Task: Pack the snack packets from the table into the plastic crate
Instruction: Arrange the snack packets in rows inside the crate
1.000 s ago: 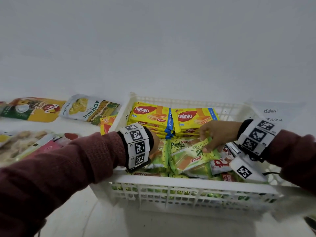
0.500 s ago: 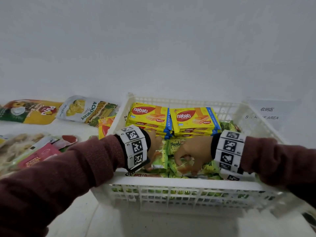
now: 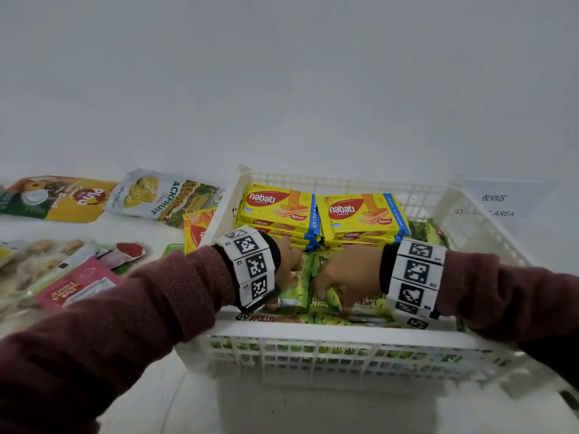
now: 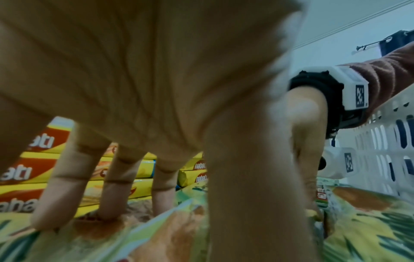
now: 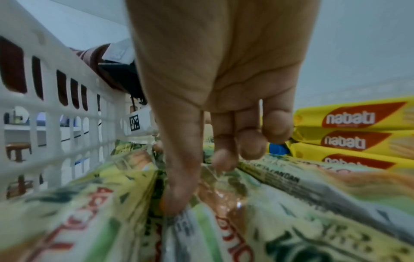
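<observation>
A white plastic crate [image 3: 329, 332] stands in front of me. Stacked yellow Nabati wafer packs [image 3: 279, 205] fill its back. Green Apollo pandan packets [image 3: 294, 291] lie along its front. Both hands are inside the crate over the green packets. My left hand [image 3: 289, 261] presses down on them with straight fingers [image 4: 112, 195] and holds nothing. My right hand [image 3: 344, 277] pinches a green pandan packet [image 5: 257, 203]: the thumb [image 5: 179, 186] is wedged in the gap beside it, and the curled fingers [image 5: 224, 157] rest on its top.
More snack packets lie on the table left of the crate: a jackfruit chips pouch [image 3: 163, 195], a yellow Pina pouch [image 3: 62, 198], a pink packet [image 3: 75, 286] and an orange packet [image 3: 197, 233] against the crate wall. A paper label [image 3: 495, 205] lies behind the crate's right corner.
My right hand carried a green packet from the crate's right side down to the front middle, among the other green packets. The left hand stayed where it was.
</observation>
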The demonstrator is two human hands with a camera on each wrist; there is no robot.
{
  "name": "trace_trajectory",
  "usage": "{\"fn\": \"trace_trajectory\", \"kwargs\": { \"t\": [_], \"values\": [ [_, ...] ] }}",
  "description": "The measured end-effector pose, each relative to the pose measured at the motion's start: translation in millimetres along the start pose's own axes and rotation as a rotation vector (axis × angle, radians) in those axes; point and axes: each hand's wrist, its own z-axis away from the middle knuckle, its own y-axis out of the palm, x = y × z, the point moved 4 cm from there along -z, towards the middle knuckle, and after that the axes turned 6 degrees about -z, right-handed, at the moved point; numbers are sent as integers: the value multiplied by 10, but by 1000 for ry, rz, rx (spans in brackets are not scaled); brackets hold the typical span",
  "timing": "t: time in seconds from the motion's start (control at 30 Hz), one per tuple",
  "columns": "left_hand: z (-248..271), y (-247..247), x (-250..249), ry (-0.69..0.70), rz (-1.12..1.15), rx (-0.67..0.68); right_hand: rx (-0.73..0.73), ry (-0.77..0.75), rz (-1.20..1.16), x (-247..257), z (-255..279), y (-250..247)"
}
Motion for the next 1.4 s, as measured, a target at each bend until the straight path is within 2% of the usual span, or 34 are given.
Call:
{"fn": "trace_trajectory", "kwargs": {
  "t": [0.07,0.17,0.27,0.37,0.43,0.5,0.6,0.7,0.77,0.8,0.9,1.03,1.1,1.17,1.3,1.37,1.4],
  "values": [
    [-5,14,4,-7,-12,-5,-70,-22,36,-12,99,-141],
    [10,6,-3,-5,-6,-42,-260,-3,48,-122,371,-475],
    [29,-10,-10,6,11,-20,-410,74,-183,-341,657,-713],
    [34,-31,-14,7,25,3,-476,161,-439,-539,763,-657],
    [42,-50,-23,7,45,-5,-413,199,-650,-602,699,-432],
    [54,-65,-34,11,61,-12,-304,252,-751,-632,578,-142],
    [61,-69,-33,5,68,-18,-155,323,-641,-618,462,131],
    [58,-67,-34,-2,67,-19,-85,342,-307,-548,495,107],
    [48,-62,-31,-3,59,-9,-96,294,-155,-475,493,46],
    [45,-58,-28,-2,56,-7,-106,235,-155,-410,466,37],
    [36,-55,-33,1,42,-9,-34,74,-333,-190,306,95],
    [40,-62,-21,17,43,14,68,95,-428,-158,187,140],
    [81,-116,10,26,60,42,60,137,-538,-265,304,81],
    [139,-253,66,34,109,25,-44,201,-620,-455,530,-79],
    [159,-806,3,119,197,-151,-292,473,-702,-1022,1120,-389],
    [89,-1084,-202,184,203,-264,-372,671,-619,-1284,1321,-392],
    [48,-1196,-345,235,207,-305,-367,756,-565,-1377,1370,-351]
  ]
}}
